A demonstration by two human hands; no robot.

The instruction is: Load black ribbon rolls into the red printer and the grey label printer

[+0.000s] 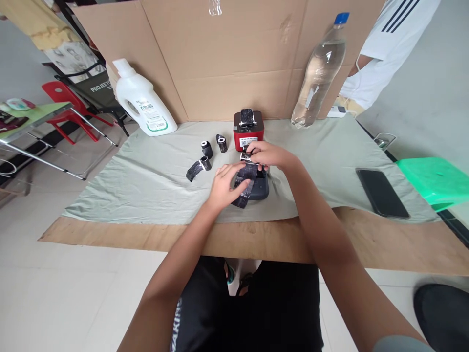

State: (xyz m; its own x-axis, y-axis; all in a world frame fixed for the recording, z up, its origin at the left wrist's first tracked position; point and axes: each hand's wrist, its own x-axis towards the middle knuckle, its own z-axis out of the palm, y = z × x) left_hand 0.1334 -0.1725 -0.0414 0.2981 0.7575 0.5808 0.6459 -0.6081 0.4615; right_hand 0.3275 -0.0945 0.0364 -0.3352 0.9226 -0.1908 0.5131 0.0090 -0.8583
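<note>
A wide black strip (249, 172) hangs from a small roll over a dark grey device (261, 189) on the cloth. My left hand (224, 187) pinches the strip from the left, with its thumb across the front. My right hand (269, 155) comes from the right, with its fingers closed on the black roll (246, 157), whose silvery-white end shows. Just behind stands a red and black box-shaped device (249, 131) with a white label on its front and a piece of black strip on top. My fingers hide part of the grey device and roll.
Several black rolls (206, 149) lie left of the devices, one partly unwound. A white jug (145, 103) and a large water bottle (320, 73) stand before a cardboard panel (227, 54). A phone (381, 192) lies at right, near a green stool (436, 181). People stand behind the panel.
</note>
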